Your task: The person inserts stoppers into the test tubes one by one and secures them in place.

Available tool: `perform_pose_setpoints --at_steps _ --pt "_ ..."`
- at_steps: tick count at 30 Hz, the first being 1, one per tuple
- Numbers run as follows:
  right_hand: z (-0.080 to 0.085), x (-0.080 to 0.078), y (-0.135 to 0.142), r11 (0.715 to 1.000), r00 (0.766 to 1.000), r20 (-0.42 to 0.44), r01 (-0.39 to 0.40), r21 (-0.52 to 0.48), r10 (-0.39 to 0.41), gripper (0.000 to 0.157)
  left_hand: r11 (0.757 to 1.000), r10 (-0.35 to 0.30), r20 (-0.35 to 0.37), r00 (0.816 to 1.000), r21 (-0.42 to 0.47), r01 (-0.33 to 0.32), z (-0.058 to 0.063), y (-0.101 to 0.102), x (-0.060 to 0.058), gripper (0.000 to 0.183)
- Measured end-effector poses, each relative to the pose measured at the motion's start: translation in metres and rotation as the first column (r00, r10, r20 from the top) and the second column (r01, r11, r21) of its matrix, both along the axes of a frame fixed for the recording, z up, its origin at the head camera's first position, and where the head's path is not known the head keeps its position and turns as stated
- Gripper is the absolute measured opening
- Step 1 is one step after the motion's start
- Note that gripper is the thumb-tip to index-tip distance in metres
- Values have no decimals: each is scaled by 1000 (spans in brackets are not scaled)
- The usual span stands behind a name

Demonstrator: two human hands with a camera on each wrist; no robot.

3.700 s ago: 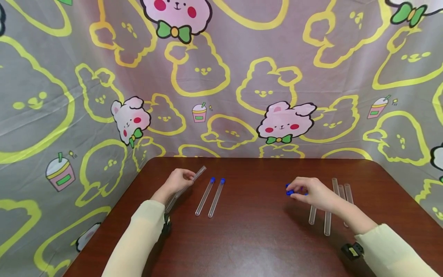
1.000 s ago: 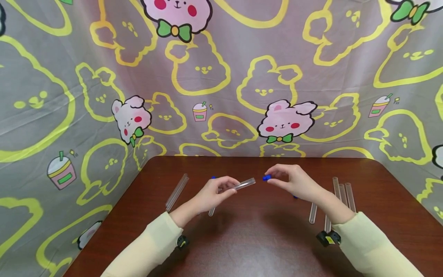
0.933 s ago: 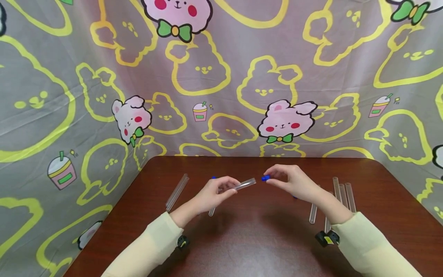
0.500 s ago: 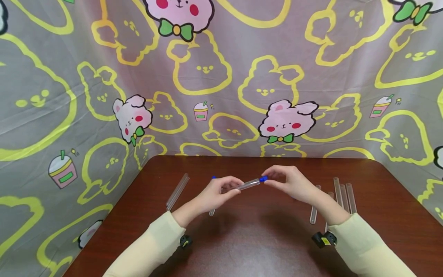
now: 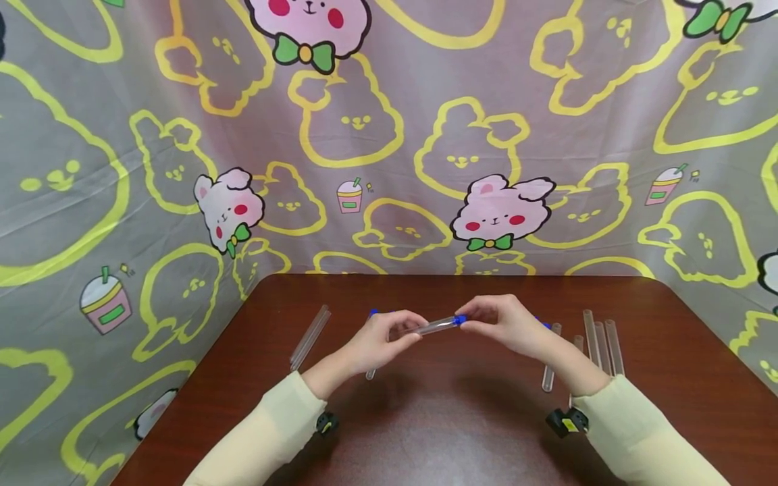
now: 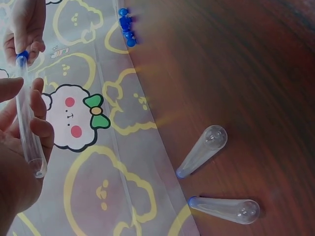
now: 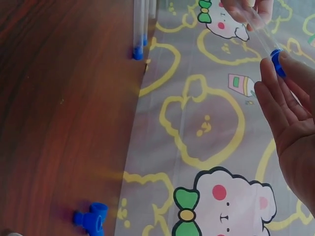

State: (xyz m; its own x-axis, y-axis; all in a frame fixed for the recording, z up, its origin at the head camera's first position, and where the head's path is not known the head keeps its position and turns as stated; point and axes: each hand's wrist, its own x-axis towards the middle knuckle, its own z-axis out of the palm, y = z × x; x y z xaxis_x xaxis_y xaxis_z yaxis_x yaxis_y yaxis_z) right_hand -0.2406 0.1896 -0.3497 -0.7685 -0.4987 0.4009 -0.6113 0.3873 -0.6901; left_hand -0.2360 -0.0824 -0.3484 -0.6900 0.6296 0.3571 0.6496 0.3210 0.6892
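Above the middle of the table, my left hand [image 5: 379,339] grips a clear test tube [image 5: 436,327] with its mouth tilted up to the right. A blue stopper [image 5: 460,319] sits at that mouth, pinched between the thumb and fingers of my right hand [image 5: 507,327]. In the left wrist view the tube's rounded end [image 6: 37,168] lies along the left palm. The right wrist view shows the stopper [image 7: 277,61] against the tube's end. Behind the left hand lie two tubes with blue stoppers, mostly hidden in the head view; the left wrist view shows one such stoppered tube [image 6: 203,150] plainly.
Unstoppered tubes [image 5: 310,336] lie at the table's left. Several more tubes [image 5: 615,345] lie at the right, partly behind the right forearm. Loose blue stoppers [image 7: 93,219] rest on the brown table [image 5: 462,432] beyond the right hand. A patterned cloth [image 5: 389,182] hangs behind.
The left hand has brought a tube from the left group to the middle. The right hand has moved left with the stopper, which has gone from apart to meeting the tube's mouth.
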Motion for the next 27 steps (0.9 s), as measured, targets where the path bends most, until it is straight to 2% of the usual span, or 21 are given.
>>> perform_pose_setpoints --at_steps 5,9,15,22,27 --pt "-6 -1 -1 999 998 48 -34 -29 35 21 999 0 -76 997 -37 -2 -26 -5 -20 21" --pt "-12 -1 -2 996 997 62 -49 -72 54 23 999 -10 -113 994 -48 5 -27 -6 -19 20" --pt "-23 -2 -6 990 997 36 -67 -127 72 26 999 -1 -140 990 -51 -6 -29 -7 -19 21" --pt "-19 -1 -7 988 999 -4 -46 -146 45 24 1000 7 -203 979 -17 -11 -27 -3 -18 23" --pt "-15 -3 -8 983 998 20 -53 -178 58 23 1000 6 -263 965 -13 -10 -19 -3 -16 22"
